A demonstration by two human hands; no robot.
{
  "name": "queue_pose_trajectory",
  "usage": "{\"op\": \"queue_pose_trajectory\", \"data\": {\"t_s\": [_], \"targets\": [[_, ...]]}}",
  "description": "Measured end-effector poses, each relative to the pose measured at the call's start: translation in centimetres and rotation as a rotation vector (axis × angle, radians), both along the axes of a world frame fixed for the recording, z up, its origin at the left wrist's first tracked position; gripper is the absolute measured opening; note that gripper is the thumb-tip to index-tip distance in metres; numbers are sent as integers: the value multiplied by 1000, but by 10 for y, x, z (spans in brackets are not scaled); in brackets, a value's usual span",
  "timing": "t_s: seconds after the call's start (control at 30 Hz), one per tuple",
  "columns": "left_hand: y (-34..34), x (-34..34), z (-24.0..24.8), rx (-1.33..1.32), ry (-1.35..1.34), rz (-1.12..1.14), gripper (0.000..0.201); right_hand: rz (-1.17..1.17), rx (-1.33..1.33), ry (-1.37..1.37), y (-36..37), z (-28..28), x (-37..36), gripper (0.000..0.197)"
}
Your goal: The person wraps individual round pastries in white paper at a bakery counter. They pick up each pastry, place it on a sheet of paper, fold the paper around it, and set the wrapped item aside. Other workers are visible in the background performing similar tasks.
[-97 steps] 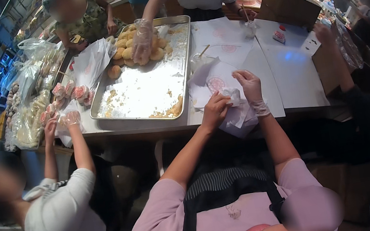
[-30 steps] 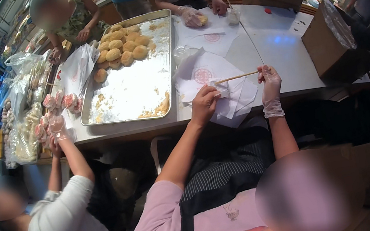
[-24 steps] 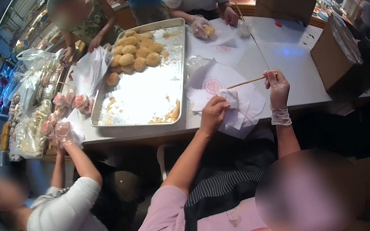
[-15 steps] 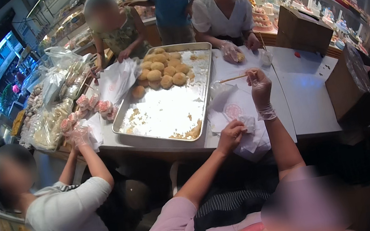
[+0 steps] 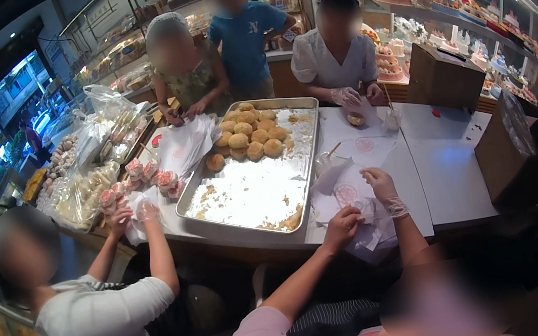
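My left hand (image 5: 342, 228) is closed on a crumpled white paper wrapper (image 5: 362, 209); whatever lies inside the paper is hidden. Just to the right and a little higher, my right hand (image 5: 380, 186) wears a clear plastic glove. Its fingers look loosely apart, and I see nothing in them. Beyond my hands, a thin wooden stick (image 5: 334, 149) leans in a small clear cup (image 5: 323, 161). More white papers with a round red print (image 5: 346, 192) lie spread beneath my hands.
Left of me lies a metal tray (image 5: 243, 225) with round golden buns (image 5: 255, 150). Co-workers stand at the left and across the table; one gloved hand (image 5: 345, 96) there holds paper by a filled bun (image 5: 355, 120). Wrapped pink-printed items (image 5: 134, 169) stand left; cardboard boxes (image 5: 444, 76) right.
My right hand has let go of the wooden stick, which now rests in the cup, and has come down closer to my left hand. The co-worker across has brought paper to the bun.
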State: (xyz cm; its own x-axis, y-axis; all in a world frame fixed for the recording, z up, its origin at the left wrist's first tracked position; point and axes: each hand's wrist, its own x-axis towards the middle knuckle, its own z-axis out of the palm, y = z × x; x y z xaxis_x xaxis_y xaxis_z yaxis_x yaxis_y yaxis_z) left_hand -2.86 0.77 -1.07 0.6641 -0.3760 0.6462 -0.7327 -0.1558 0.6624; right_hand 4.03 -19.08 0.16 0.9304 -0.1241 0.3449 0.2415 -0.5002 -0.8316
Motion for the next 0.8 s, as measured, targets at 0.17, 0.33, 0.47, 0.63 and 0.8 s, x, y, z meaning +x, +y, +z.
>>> {"op": "queue_pose_trajectory", "data": {"t_s": [0.17,0.33,0.47,0.63,0.8], "targets": [[4,-2,-3,-6,42,38,6,289,170,401,8,10,-51,32],[-2,0,-3,-4,83,85,5,297,269,498,-3,14,-66,37],[0,5,-7,-55,148,136,8,417,466,494,2,19,-74,45],[-6,6,-4,-121,274,140,9,399,284,468,-3,18,-79,56],[-9,17,-6,-105,310,184,16,270,208,349,13,7,-81,63]]}}
